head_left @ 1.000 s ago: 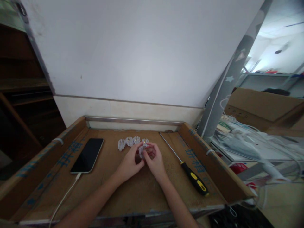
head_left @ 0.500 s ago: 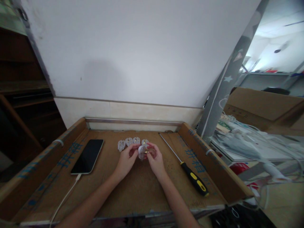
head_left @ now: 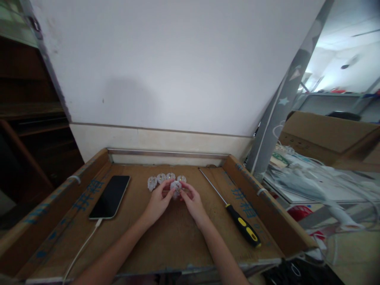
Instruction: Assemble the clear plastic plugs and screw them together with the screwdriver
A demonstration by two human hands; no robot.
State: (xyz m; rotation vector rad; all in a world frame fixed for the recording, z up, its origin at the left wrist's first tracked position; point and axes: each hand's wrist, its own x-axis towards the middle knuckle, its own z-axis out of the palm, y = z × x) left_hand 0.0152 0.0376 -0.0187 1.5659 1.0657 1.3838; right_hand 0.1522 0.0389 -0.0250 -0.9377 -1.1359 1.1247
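Between my left hand (head_left: 160,200) and my right hand (head_left: 192,202) is a clear plastic electrical plug (head_left: 176,186) with metal prongs. The fingertips and thumbs of both hands close on its two sides, just above the cardboard. Behind it stand several similar clear plugs in a loose row: one at the left end (head_left: 152,182), two next to it (head_left: 161,177) (head_left: 170,176), and one at the right (head_left: 181,179). To the right of my right hand lies a long screwdriver (head_left: 242,225) with a black and yellow handle, its shaft slanting up and left.
A phone (head_left: 110,197) with a white cable (head_left: 82,247) lies on the left of the cardboard-lined tray (head_left: 154,241). Cardboard walls edge both sides. A white wall (head_left: 184,71) rises behind. At the right, bagged cables (head_left: 308,182) and a cardboard box (head_left: 329,132) crowd another table.
The plug has turned in my fingers, its prongs swinging from pointing right to facing up toward me. My right hand's fingers have shifted slightly left around it. The screwdriver and phone stay put.
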